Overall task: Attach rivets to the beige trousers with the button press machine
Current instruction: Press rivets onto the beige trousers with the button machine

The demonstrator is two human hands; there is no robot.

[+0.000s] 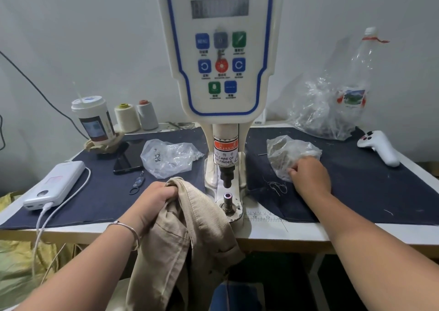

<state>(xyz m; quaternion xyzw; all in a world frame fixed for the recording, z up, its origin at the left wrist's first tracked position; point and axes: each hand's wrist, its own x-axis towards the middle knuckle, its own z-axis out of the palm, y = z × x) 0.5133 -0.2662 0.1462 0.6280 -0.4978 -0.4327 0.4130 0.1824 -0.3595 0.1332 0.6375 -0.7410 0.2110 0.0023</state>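
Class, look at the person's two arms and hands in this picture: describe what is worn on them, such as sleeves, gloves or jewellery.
Both forearms are bare, with no sleeves in view and no gloves. The left hand has a thin silver bangle around its wrist. The right hand and its wrist show no jewellery or watch. No rings can be made out on either hand.

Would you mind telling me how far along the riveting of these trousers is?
No rivet shows on the visible part of the beige trousers, so nothing looks done yet. In hand: the left hand grips the bunched fabric beside the press, while the right hand reaches into a small plastic bag, contents unclear. Left: the lower die stands bare, so the fabric must still be laid over it and pressed.
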